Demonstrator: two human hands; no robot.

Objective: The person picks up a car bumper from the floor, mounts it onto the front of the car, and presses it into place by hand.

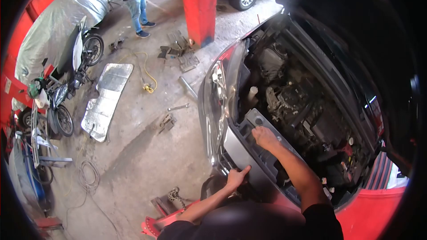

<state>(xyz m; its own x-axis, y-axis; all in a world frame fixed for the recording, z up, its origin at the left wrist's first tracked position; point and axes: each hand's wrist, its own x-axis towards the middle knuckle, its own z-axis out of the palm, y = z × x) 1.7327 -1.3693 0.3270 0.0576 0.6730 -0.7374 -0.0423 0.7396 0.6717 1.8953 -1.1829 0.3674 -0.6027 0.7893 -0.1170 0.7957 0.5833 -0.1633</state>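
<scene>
A car with its hood up shows an open engine bay (pixel 296 106). My right hand (pixel 265 138) is closed at the radiator support panel (pixel 279 138) behind the front edge; whatever its fingers hold is too small to make out. Lower down, my left hand (pixel 238 178) rests at the grille below the grey bumper (pixel 242 148), thumb raised apart from the fingers. Its fingertips are partly hidden against the grille. Just beyond my right hand lies a round dark cap (pixel 258 121) on the panel, and a pale reservoir neck (pixel 253 91) stands farther off.
A silver sheet (pixel 106 100), a wrench (pixel 178 106), a metal bar (pixel 188 87) and loose parts (pixel 167 123) lie on the floor. Motorcycles (pixel 62 102) stand left. A person (pixel 135 6) stands near the red pillar (pixel 199 11). A red jack (pixel 167 218) is beside my left arm.
</scene>
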